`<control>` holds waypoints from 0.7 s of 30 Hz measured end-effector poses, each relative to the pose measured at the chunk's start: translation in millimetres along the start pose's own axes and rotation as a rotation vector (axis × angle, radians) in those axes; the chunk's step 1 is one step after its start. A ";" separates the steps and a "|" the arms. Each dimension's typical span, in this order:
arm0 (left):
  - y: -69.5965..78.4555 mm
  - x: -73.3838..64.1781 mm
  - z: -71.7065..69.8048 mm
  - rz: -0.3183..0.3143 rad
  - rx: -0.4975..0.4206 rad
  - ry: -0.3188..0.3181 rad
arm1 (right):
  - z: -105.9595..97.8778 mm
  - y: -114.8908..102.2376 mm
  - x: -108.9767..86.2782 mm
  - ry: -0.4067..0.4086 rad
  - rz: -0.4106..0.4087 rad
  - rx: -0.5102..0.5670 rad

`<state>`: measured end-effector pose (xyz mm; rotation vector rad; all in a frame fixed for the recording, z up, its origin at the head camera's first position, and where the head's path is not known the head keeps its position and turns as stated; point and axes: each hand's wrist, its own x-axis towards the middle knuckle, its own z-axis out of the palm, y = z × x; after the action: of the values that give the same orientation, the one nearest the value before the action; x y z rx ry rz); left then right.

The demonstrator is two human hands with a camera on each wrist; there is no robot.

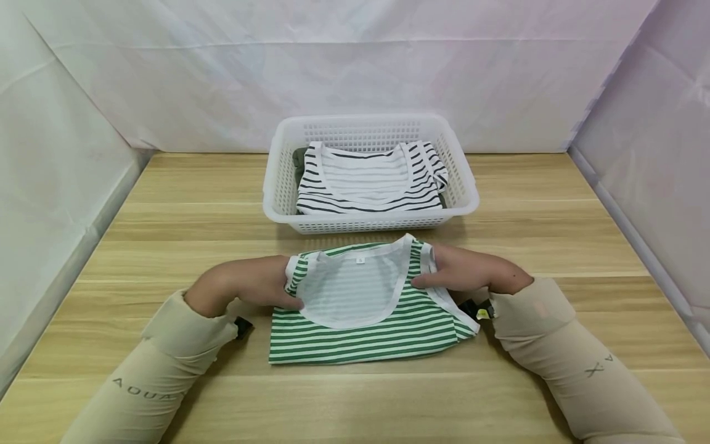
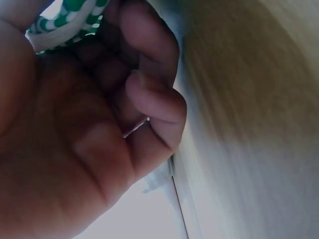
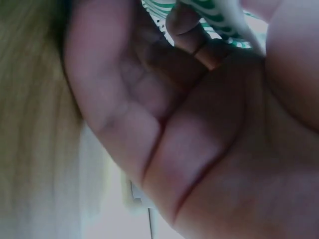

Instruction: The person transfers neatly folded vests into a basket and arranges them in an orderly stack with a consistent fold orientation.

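Observation:
A green-and-white striped tank top (image 1: 355,342) lies folded on the table, its wide white-trimmed neckline facing up and a small label (image 1: 360,261) at the back of the neck. The left hand (image 1: 270,284) grips its left shoulder strap, thumb over the top. At the opposite strap, the right hand (image 1: 460,269) pinches the fabric between thumb and fingers. Curled fingers (image 2: 154,107) and a bit of the striped cloth (image 2: 72,25) show in the left wrist view. Striped cloth (image 3: 219,17) also appears by the curled fingers in the right wrist view. The fingertips under the cloth are partly hidden.
Just behind the tank top stands a white perforated plastic basket (image 1: 370,219). Inside it lies a folded black-and-white striped top (image 1: 368,200), with dark green cloth (image 1: 299,161) beneath. White fabric walls (image 1: 355,74) enclose the wooden table (image 1: 355,407) at the back and sides.

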<state>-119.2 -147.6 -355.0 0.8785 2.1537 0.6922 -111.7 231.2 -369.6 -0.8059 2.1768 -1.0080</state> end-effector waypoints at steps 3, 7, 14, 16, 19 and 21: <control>1.0 -0.9 -0.6 0.011 -0.017 0.010 | -1.2 -0.7 -1.4 -0.010 0.000 0.028; 4.1 -3.2 -2.1 0.061 -0.034 0.015 | -2.9 -4.3 -3.9 -0.045 0.005 0.069; 8.0 -6.9 -5.3 0.187 -0.056 0.032 | -8.6 -15.7 -13.1 -0.095 -0.007 0.094; 8.6 -6.5 -5.7 0.241 -0.081 0.044 | -10.4 -19.7 -16.4 -0.098 -0.003 0.098; 10.3 -7.7 -6.5 0.278 -0.111 0.072 | -13.0 -24.5 -21.8 -0.086 0.012 0.089; 12.3 -10.3 -7.3 0.267 -0.141 0.091 | -14.2 -27.0 -25.0 -0.069 0.009 0.091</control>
<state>-114.7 -149.1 -338.0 1.0870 2.0563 1.0220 -98.9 241.4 -333.8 -0.7767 2.0587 -1.0517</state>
